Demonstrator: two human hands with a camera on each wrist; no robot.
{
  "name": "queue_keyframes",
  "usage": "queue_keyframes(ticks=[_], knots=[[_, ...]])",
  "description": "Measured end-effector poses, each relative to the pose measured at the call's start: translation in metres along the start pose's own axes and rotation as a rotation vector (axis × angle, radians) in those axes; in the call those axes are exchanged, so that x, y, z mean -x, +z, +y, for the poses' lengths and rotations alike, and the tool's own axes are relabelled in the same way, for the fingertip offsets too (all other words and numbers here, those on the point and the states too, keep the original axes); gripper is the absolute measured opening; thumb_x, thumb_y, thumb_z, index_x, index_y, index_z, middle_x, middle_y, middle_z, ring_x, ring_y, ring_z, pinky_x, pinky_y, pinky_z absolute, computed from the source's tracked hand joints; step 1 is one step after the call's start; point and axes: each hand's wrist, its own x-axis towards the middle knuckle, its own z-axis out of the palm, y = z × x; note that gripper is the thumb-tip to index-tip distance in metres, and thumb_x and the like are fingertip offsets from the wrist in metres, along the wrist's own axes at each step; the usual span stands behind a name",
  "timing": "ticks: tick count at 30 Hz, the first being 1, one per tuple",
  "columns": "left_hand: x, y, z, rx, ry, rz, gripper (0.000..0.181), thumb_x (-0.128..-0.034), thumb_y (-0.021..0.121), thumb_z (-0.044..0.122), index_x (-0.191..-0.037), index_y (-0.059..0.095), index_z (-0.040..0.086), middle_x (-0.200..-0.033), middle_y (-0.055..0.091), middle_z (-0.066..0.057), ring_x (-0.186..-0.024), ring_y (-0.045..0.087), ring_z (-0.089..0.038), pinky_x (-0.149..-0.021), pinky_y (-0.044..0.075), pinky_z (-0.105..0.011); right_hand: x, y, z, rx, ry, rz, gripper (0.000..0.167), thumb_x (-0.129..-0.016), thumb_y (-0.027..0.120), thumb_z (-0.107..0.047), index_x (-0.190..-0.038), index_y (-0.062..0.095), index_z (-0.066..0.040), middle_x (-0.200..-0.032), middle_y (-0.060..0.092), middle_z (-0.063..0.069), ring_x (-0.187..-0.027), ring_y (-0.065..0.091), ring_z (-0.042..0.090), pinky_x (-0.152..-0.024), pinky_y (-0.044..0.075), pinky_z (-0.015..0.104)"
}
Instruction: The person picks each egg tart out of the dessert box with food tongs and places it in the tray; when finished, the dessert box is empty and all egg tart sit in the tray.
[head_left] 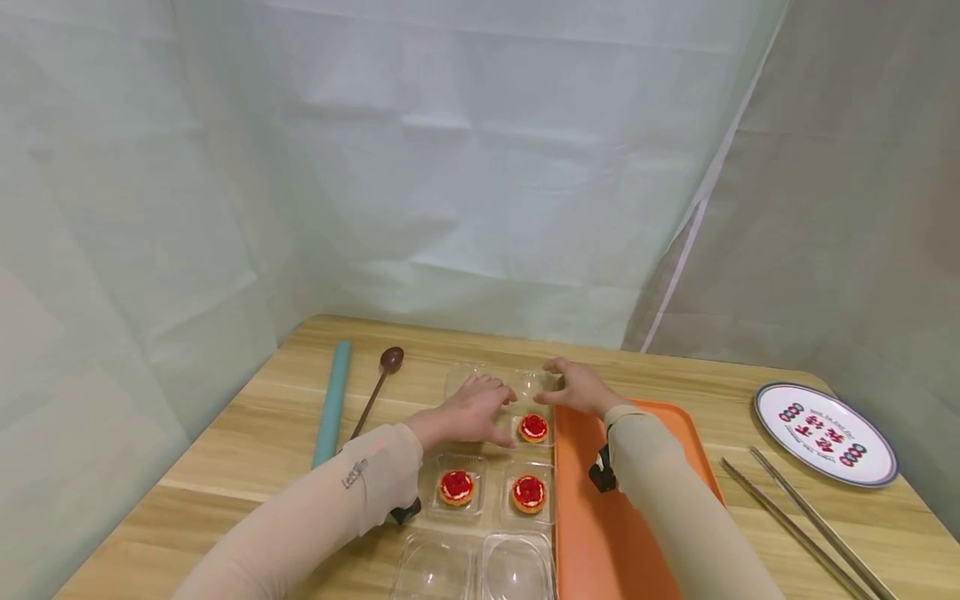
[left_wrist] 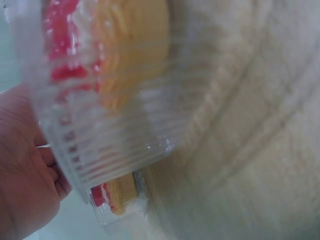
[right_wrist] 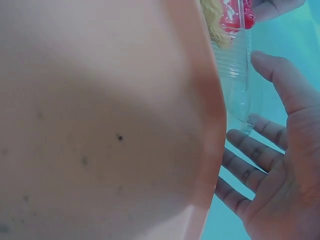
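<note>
The wooden table (head_left: 247,442) has its back edge just in front of a pale hanging cloth (head_left: 480,167), and its left edge slants towards the near left. An orange tray (head_left: 603,550) lies to the right, its raised left rim running just beside the right-hand column of clear plastic boxes (head_left: 437,510), so the gap there is narrow. To the left of the boxes, a strip of wood shows between them and a dark brown spoon (head_left: 392,360), with a teal roll (head_left: 332,408) further left. Right of the tray, near the table's right side, lie long metal tongs (head_left: 817,519) and a white plate (head_left: 873,442) with a dark rim and red lettering.

The left hand (head_left: 471,410) is above the back-left part of the boxes, fingers loosely bent and thumb spread, gripping nothing. The right hand (head_left: 583,390) is beside the back-right lid (head_left: 534,383), fingers and thumb spread and holding nothing; whether its fingertips touch the plastic, I cannot tell.

Three tarts show: one back right (head_left: 533,427), between the hands, one front left (head_left: 456,487) and one front right (head_left: 529,494). Each sits upright in its own uncovered box. They have glossy red tops with white cream and golden, ridged crusts. The box walls are see-through and ribbed.
</note>
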Motion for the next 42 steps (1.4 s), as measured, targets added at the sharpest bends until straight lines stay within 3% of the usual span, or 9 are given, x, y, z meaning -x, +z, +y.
queue_keyframes(ticks=[9,25,36,42], knots=[[0.002,0.000,-0.002,-0.010,0.003,-0.001,0.067,-0.0721,0.081,0.045,-0.124,0.059,0.008,-0.118,0.061,-0.007,-0.118,0.049,-0.024,-0.111,0.031,-0.044,0.001,-0.002,-0.001,0.002,-0.021,-0.033,0.067,-0.083,0.074,-0.031,-0.136,0.047,0.001,-0.136,0.053,0.024,-0.115,0.058,0.039,-0.098,0.048,0.050],[0.006,-0.004,-0.001,-0.015,0.005,0.011,0.070,-0.0726,0.080,0.046,-0.127,0.058,0.008,-0.123,0.059,-0.008,-0.121,0.048,-0.026,-0.111,0.031,-0.045,0.002,-0.004,-0.006,-0.019,0.029,-0.072,0.071,-0.085,0.072,-0.029,-0.142,0.040,-0.002,-0.137,0.052,0.025,-0.125,0.051,0.041,-0.102,0.045,0.054],[0.014,-0.025,0.006,0.010,0.003,0.065,0.073,-0.0728,0.080,0.044,-0.134,0.053,0.014,-0.131,0.056,-0.009,-0.127,0.046,-0.029,-0.114,0.030,-0.049,0.017,-0.018,-0.011,-0.001,-0.062,-0.026,0.070,-0.087,0.070,-0.029,-0.143,0.040,-0.002,-0.146,0.045,0.020,-0.128,0.047,0.043,-0.104,0.042,0.057],[0.023,-0.035,0.011,0.021,0.008,0.096,0.073,-0.0734,0.081,0.042,-0.135,0.053,0.014,-0.134,0.055,-0.008,-0.129,0.044,-0.029,-0.115,0.028,-0.049,0.030,-0.029,-0.021,0.053,-0.099,-0.001,0.071,-0.086,0.070,-0.038,-0.143,0.042,-0.007,-0.145,0.047,0.017,-0.127,0.048,0.040,-0.104,0.043,0.055]])
